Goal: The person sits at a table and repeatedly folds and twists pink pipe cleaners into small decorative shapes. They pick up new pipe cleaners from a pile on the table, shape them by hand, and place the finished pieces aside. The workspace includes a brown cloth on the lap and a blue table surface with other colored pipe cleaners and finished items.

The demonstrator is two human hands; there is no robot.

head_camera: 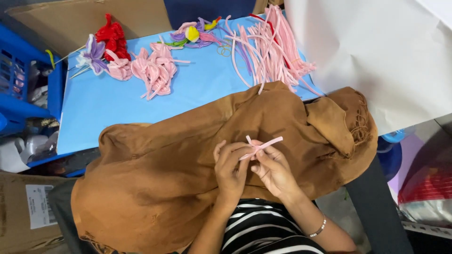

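My left hand point(230, 167) and my right hand point(273, 170) meet over my lap and both pinch a short pink pipe cleaner point(266, 144), folded into a small crossed loop. Its ends stick out up and to the right above my fingers. A brown cloth point(155, 174) lies draped under my hands. On the blue table point(108, 103) beyond, finished pink pipe-cleaner flowers point(153, 70) lie in a cluster, and a loose pile of pink pipe cleaners point(270, 49) sits at the far right.
A red flower point(112, 40) and a purple-white flower point(93, 55) lie at the table's far left, a mixed-colour one point(193, 35) at the back. A blue crate point(23, 80) stands left, cardboard boxes point(28, 211) lower left, and white sheet point(376, 56) at right.
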